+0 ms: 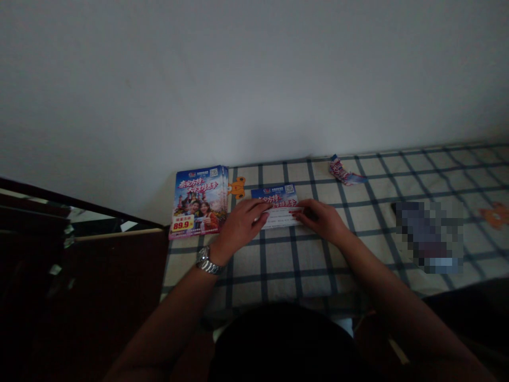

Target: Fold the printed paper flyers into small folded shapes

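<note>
Pixel blocks blur a dark object (427, 233) at right, small print on the folded leaflet (279, 217) is unreadable, and the bottom edge crops both arms (170, 313).

leaflet stack (199, 202) — L on cloth (278, 268) | leaflet (280, 217) ctr | paper bit (340, 171) — bk R, nr wall (254, 79)

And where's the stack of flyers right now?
In the head view, the stack of flyers lies at the left end of the checked cloth, near the wall and just left of the person's left hand.
</note>
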`<state>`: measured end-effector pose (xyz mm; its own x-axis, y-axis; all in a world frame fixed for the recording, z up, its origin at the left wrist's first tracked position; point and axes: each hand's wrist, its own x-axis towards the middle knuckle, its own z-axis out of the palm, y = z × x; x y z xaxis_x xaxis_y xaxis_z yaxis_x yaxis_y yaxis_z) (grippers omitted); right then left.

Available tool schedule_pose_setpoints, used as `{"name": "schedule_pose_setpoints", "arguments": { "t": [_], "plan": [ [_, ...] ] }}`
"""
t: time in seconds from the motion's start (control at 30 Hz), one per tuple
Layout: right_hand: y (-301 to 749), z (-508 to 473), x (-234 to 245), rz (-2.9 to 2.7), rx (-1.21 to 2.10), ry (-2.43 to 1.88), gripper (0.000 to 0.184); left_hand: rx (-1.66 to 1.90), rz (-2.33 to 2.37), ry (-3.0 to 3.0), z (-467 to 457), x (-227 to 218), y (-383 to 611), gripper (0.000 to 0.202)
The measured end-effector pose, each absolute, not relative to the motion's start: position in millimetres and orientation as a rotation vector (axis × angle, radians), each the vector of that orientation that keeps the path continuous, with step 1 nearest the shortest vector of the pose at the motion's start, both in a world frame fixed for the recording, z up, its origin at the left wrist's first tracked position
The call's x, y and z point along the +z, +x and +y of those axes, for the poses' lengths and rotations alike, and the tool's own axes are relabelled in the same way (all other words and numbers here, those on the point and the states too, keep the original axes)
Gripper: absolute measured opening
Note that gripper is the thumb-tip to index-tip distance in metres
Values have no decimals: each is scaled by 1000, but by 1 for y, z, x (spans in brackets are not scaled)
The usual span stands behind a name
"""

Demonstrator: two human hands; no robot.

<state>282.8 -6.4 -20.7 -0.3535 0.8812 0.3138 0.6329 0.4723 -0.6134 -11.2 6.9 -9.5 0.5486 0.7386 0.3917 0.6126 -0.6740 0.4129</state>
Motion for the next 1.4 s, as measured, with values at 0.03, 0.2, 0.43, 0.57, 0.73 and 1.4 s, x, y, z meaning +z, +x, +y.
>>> {"name": "schedule_pose_setpoints", "arguments": {
  "t": [0.03, 0.2, 0.43, 0.57, 0.73, 1.4],
  "plan": [
    [282, -6, -21, -2107, 521, -1246, 26, 813, 1138, 2560, 8, -11, -11, 31],
    [279, -4, -20, -2132, 523, -1227, 23, 786, 1161, 2604, 13, -20, -13, 33],
    [277, -5, -17, -2146, 509, -1223, 21, 719, 1190, 2637, 13, -22, -12, 37],
    [275, -4, -18, -2131, 503, -1208, 17, 716, 1192, 2645, 13, -21, -11, 35],
    [276, 1, -21, -2162, 410, -1167, 12, 713, 1181, 2634, 14, -19, -8, 28],
    [281, 34, -14, -2357, 290, -1296, 15, 577, 1196, 2544, 40, 1, 1, 37]
  ]
}}
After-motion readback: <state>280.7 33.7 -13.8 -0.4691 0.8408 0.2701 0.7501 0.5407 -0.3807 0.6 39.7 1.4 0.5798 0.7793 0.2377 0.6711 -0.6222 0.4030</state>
